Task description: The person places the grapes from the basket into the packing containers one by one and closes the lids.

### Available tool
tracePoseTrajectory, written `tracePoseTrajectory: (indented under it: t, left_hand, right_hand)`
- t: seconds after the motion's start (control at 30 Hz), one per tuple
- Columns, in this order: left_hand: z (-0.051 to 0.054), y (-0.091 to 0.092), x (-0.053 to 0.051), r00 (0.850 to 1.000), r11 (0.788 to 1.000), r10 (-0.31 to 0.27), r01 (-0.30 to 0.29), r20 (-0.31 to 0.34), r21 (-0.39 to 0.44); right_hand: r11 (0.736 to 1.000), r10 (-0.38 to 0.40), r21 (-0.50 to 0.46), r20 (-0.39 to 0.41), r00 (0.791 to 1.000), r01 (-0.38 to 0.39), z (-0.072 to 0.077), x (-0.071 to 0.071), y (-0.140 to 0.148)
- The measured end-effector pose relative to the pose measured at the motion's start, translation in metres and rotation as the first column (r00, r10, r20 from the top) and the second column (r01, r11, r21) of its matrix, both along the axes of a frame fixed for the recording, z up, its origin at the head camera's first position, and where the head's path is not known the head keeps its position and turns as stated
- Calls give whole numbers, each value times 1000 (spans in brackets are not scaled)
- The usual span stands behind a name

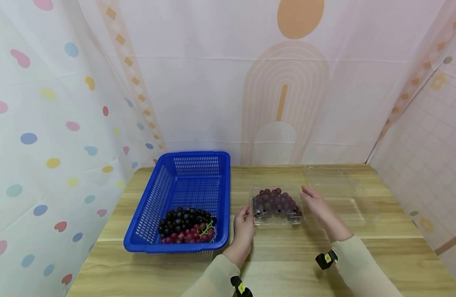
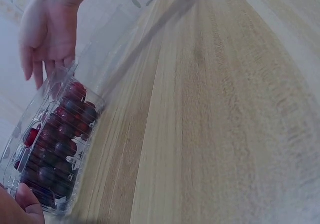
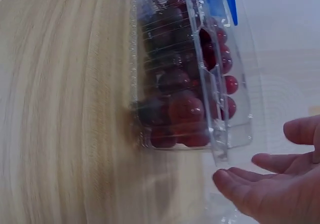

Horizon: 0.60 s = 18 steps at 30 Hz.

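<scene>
Dark red grapes (image 1: pixel 275 202) fill a clear plastic clamshell box (image 1: pixel 277 221) on the wooden table, seen through its transparent walls and lid. My left hand (image 1: pixel 243 233) touches the box's left end, its fingers along that side; in the left wrist view its thumb (image 2: pixel 28 200) rests against the near corner. Beside the opposite end is my right hand (image 1: pixel 322 209), fingers extended. A small gap shows between those fingertips (image 3: pixel 227 180) and the plastic rim in the right wrist view. That hand holds nothing.
Left of the box stands a blue plastic basket (image 1: pixel 129 243) with black grapes (image 1: pixel 181 219) and a red bunch (image 1: pixel 187 236) at its near end. Another clear plastic container (image 1: pixel 339 198) lies at right on the wooden table (image 1: pixel 287 264). Patterned curtains (image 1: pixel 198 90) hang behind and at both sides.
</scene>
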<state>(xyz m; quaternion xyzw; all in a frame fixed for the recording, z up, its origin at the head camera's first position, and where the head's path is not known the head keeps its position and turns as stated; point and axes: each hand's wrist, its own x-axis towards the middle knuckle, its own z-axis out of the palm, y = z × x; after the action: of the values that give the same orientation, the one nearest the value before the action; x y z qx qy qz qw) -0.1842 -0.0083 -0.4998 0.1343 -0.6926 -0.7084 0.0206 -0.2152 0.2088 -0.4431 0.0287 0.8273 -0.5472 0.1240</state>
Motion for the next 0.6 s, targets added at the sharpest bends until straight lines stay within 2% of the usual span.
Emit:
tracePoseTrajectory:
  t: [0.23,0.6]
  left_hand:
    - [-1,-1,-1,1000,1000,3,-3,-27,-2]
    - [-3,-1,-1,1000,1000,4,-4,-9,-15]
  right_hand:
    - [999,-30,17,65,997,29,-9,-8,-6]
    - [995,-78,52,-62,995,81,-24,-13,-6]
